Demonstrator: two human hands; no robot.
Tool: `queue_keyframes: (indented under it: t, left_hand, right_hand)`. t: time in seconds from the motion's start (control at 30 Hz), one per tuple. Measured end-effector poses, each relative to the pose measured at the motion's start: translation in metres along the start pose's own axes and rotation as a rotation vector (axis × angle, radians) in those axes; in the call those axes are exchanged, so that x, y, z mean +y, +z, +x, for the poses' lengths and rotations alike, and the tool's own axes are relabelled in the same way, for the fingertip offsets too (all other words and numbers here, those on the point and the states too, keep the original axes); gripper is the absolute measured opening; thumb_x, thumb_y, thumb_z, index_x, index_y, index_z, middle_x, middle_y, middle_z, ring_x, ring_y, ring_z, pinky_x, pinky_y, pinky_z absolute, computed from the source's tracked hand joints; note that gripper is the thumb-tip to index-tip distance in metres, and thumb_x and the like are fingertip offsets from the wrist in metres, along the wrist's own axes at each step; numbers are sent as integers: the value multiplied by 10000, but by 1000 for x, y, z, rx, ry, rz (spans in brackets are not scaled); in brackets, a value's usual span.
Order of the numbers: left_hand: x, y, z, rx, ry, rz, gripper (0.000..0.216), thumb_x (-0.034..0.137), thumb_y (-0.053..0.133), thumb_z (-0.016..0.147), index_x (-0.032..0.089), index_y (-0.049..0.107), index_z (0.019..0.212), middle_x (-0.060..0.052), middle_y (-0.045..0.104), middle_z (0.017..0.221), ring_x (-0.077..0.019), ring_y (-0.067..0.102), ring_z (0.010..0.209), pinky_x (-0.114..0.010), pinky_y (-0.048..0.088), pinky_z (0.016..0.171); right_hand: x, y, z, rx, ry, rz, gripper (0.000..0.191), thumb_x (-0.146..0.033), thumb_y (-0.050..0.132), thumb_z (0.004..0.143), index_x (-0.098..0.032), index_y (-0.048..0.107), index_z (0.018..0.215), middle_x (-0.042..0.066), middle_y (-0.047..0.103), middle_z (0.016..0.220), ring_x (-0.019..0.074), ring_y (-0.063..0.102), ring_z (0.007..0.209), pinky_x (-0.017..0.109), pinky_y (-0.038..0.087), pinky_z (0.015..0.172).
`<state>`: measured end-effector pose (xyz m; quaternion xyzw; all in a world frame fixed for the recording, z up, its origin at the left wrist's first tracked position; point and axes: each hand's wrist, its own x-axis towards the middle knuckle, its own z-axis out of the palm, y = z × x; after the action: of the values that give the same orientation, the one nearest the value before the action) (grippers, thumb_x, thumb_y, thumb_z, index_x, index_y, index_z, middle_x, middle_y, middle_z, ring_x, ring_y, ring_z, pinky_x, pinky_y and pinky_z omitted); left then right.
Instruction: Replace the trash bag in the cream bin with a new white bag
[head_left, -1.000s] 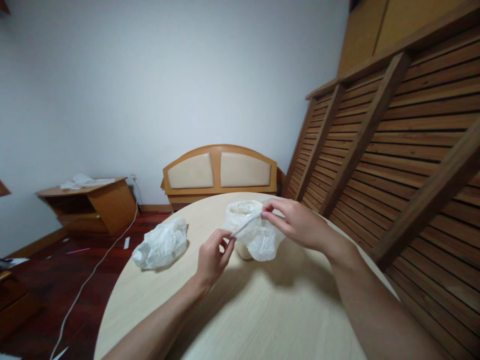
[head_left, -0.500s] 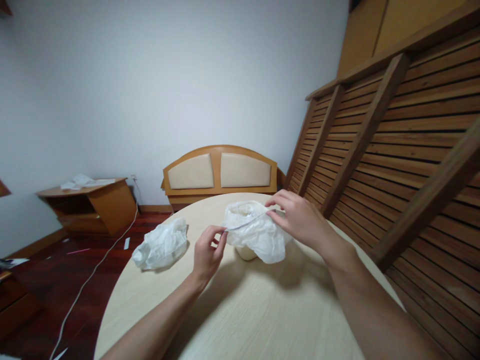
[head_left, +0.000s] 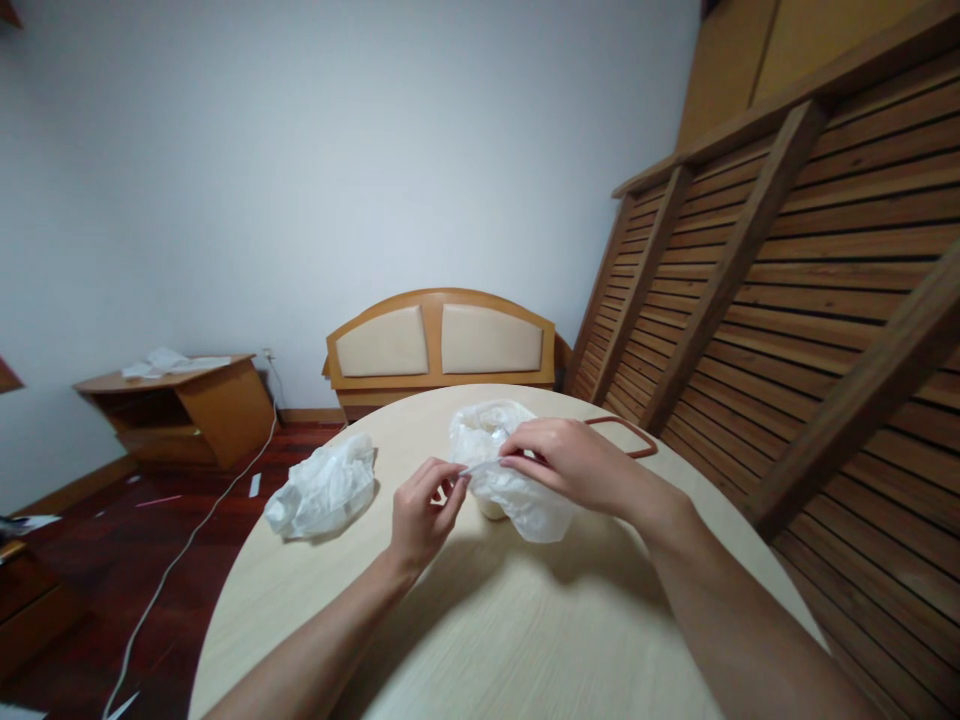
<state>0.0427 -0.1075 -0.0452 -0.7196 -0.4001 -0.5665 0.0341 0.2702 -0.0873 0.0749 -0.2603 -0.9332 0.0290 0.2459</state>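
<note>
A thin white plastic bag (head_left: pixel 536 508) is draped in and over a small cream container (head_left: pixel 491 506) on the round table. My left hand (head_left: pixel 424 508) pinches the near edge of the bag between thumb and fingertips. Close beside it, my right hand (head_left: pixel 566 455) also pinches that edge, its palm passing over the bag's right part. Most of the container is hidden under the plastic. Behind my right hand lies a reddish-brown rounded frame (head_left: pixel 645 450), partly covered by the hand.
Another crumpled white plastic bag (head_left: pixel 326 490) lies on the left of the pale round table (head_left: pixel 480 640). Slatted wooden panels (head_left: pixel 825 280) lean at the right. A headboard (head_left: pixel 439 345) stands behind, and a low cabinet (head_left: pixel 225 410) and a white cable (head_left: pixel 172 570) are at left.
My right hand has moved left and slightly down along the bag's edge, towards my left hand. The reddish-brown frame behind it has come into view. My left hand has barely shifted.
</note>
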Motion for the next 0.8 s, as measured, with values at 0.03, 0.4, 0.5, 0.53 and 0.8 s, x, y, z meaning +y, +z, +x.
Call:
queue_keyframes:
  t: [0.03,0.4,0.5,0.53,0.8]
  left_hand:
    - [-1,1,0,0,-5,5,95,237,582,958,188,662,964,-15,630,763,-99,565,616,-169,467,497]
    - [-9,-9,30,-8,-104,135,167,311,591,944,198,714,943,-20,641,776,-108,566,609,-199,481,552]
    - [-13,-14,57,-40,-173,163,189,332,591,934,195,719,960,-31,726,778,-125,618,590,-222,488,561]
    - [-14,-15,67,-47,-196,159,193,336,597,924,195,723,963,-41,749,817,-135,644,608,-228,498,566]
    - [-2,1,117,-40,-301,-143,342,414,550,930,142,752,971,-92,786,897,-200,738,789,-263,567,665]
  right_hand:
    - [2,-3,-1,23,-6,7,191,-287,568,993,-211,743,988,57,766,983,202,687,885,296,479,775]
    - [11,-28,-10,156,73,63,228,-321,560,981,-206,756,990,55,774,988,196,695,881,280,485,761]
    - [14,-35,-9,112,129,96,235,-331,561,974,-218,766,996,41,777,964,184,688,829,267,478,716]
    - [15,-38,-8,91,151,108,236,-330,560,971,-222,768,992,35,778,944,179,685,802,263,473,696]
    - [12,-42,-1,-77,239,241,246,-342,584,906,-198,776,852,19,754,779,167,636,667,250,406,560]
